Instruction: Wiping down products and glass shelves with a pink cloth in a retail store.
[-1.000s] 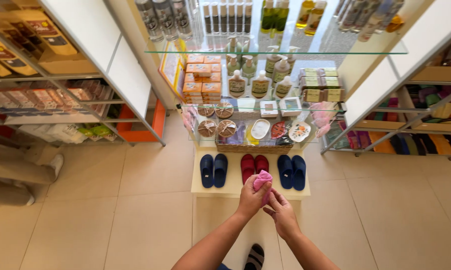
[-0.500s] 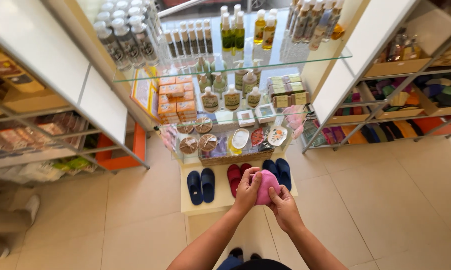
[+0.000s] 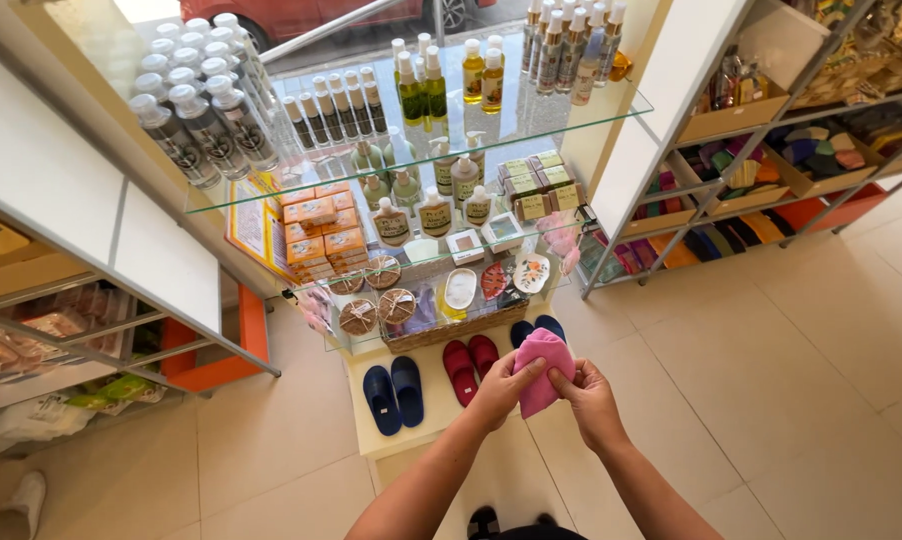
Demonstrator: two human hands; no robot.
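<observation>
Pink cloth (image 3: 542, 370) held upright between both hands' fingers (image 3: 527, 372)

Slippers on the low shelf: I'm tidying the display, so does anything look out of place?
The third pair, dark blue, is mostly hidden behind the pink slipper held by both hands, left and right. The blue pair and red pair sit neatly; nothing looks spilled.

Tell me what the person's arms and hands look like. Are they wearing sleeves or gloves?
No gloves and no sleeves show. The left hand and the right hand are both bare, and both forearms are bare all the way down to the bottom edge of the picture. I can see no watch, bracelet or ring on them, though rings would be small and hard to tell from here.
</observation>
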